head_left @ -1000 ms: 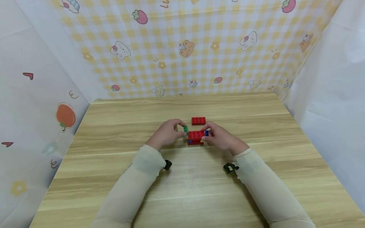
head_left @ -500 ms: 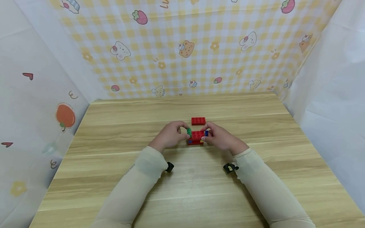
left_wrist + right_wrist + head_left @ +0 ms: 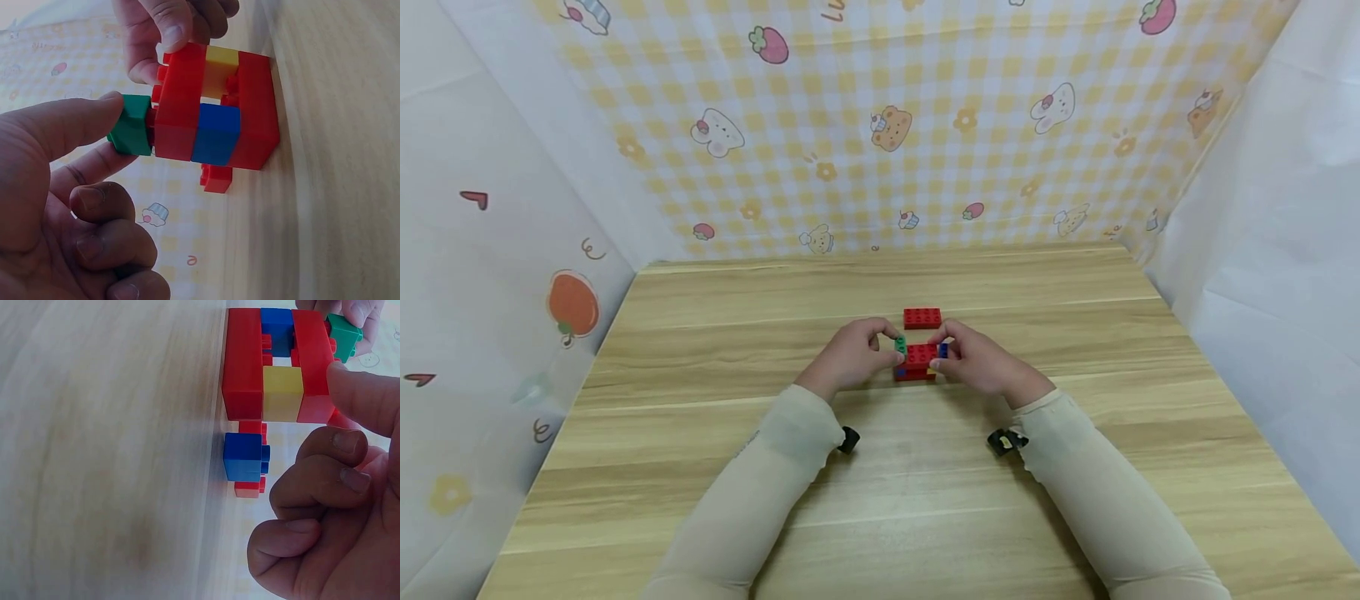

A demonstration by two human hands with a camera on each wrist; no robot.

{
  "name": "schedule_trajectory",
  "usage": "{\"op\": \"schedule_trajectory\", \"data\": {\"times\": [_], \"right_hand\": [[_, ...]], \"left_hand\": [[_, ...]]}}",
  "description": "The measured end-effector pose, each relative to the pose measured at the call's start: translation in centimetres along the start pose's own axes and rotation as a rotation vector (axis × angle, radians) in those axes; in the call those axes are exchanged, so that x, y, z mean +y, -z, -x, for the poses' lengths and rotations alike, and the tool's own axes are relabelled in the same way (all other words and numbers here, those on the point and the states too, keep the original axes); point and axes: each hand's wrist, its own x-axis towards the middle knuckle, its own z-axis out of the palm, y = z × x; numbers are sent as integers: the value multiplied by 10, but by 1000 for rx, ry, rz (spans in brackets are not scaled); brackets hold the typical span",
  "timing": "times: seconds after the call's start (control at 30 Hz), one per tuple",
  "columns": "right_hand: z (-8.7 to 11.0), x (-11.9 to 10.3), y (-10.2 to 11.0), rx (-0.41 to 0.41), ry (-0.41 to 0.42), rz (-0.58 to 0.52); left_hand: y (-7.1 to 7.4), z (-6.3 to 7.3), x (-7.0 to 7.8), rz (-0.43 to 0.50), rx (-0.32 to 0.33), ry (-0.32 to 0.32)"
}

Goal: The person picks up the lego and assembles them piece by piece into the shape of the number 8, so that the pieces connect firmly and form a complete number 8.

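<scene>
My left hand [image 3: 853, 354] pinches a small green toy brick [image 3: 132, 125] between thumb and index finger. The brick sits at the studs on the left end of the top red brick [image 3: 178, 106], slightly tilted in the left wrist view. Below that red brick, a blue brick [image 3: 217, 134] and a yellow brick [image 3: 282, 394] stand at the two ends, with a gap between them. A long red brick [image 3: 244, 369] forms the base on the table. My right hand [image 3: 981, 360] grips the top red brick's right end with thumb and index finger, its other fingers curled.
A loose red brick [image 3: 922, 318] lies behind the stack. A loose blue brick [image 3: 242, 456] stands just right of the stack, beside my right hand. The wooden table [image 3: 910, 500] ends at a checked cloth backdrop [image 3: 850, 192] with white sheets at the sides.
My left hand has moved right with the green brick, from beside the stack to over the top red brick's left end. My right hand has stayed in place.
</scene>
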Motion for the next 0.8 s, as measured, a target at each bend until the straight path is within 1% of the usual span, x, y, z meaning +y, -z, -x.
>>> {"op": "schedule_trajectory", "data": {"times": [0.27, 0.4, 0.57, 0.7, 0.8], "right_hand": [[1, 0, 0, 3, 2, 6], [0, -1, 0, 4, -11, 10], [1, -1, 1, 4, -6, 10], [0, 0, 0, 5, 0, 6], [0, 0, 0, 5, -4, 6]], "left_hand": [[-3, 0, -4, 0, 15, -19], [-4, 0, -5, -8, 15, -33], [-4, 1, -5, -4, 13, -48], [-4, 2, -6, 21, 11, -74], [-4, 2, -7, 58, 11, -100]]}}
